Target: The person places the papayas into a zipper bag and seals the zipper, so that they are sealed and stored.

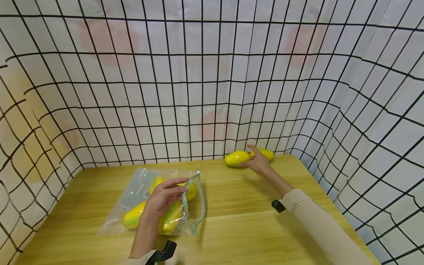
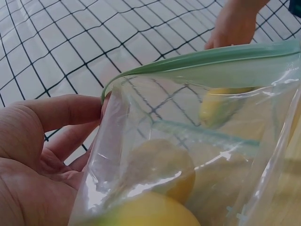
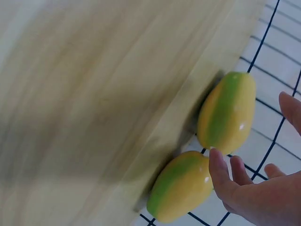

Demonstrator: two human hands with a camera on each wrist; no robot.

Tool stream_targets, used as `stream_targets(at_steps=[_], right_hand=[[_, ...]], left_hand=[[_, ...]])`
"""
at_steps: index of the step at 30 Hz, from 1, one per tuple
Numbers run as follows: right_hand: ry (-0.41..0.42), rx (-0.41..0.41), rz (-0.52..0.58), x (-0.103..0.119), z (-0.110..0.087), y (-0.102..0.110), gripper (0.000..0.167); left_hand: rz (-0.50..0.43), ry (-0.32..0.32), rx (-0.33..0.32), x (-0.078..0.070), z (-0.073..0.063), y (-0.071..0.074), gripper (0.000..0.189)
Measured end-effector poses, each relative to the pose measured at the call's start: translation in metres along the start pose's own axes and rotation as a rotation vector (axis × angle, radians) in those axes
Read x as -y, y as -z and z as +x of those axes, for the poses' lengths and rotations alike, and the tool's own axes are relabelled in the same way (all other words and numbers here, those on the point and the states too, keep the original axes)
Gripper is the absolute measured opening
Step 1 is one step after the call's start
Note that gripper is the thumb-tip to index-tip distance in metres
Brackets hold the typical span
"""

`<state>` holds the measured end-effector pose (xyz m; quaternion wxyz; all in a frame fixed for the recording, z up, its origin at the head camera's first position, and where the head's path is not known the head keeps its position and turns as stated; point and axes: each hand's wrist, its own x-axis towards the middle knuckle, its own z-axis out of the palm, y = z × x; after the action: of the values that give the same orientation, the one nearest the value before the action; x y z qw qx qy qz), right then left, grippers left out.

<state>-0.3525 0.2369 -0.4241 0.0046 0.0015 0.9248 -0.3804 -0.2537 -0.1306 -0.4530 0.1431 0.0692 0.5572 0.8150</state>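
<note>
A clear zip bag (image 1: 135, 189) with a pale green rim lies on the table, its mouth held up and facing right. Several yellow-and-green oblong fruits (image 1: 172, 217) show through its plastic. My left hand (image 1: 163, 197) pinches the bag's rim at the fingertips; the left wrist view shows this hand (image 2: 37, 160) at the bag's corner. At the back of the table, my right hand (image 1: 260, 163) reaches over two more such fruits, a left one (image 1: 236, 159) and a right one (image 1: 267, 154). In the right wrist view its fingers (image 3: 218, 172) are spread beside them; whether they touch is unclear.
A black wire grid (image 1: 212, 81) backed by pale sheeting walls in the wooden table (image 1: 238, 228) at the back and on both sides. The two loose fruits lie close against the back grid. Each wrist wears a black device (image 1: 278, 206).
</note>
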Motion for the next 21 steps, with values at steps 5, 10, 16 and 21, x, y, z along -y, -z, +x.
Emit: stream_targets(at_steps=[5, 10, 16, 21], right_hand=[[0.009, -0.026, -0.056, 0.003, 0.017, 0.002, 0.095], [-0.007, -0.036, -0.054, 0.006, 0.025, 0.003, 0.093], [-0.026, -0.045, -0.011, 0.006, 0.031, -0.003, 0.091], [-0.048, -0.068, 0.006, 0.005, 0.034, -0.01, 0.091]], left_hand=[[-0.01, -0.001, 0.007, 0.001, 0.001, 0.0, 0.03], [-0.009, -0.003, 0.006, 0.001, 0.002, 0.001, 0.029], [-0.003, -0.002, 0.0, 0.001, 0.001, 0.002, 0.03], [0.004, -0.003, 0.0, 0.001, 0.0, 0.003, 0.031]])
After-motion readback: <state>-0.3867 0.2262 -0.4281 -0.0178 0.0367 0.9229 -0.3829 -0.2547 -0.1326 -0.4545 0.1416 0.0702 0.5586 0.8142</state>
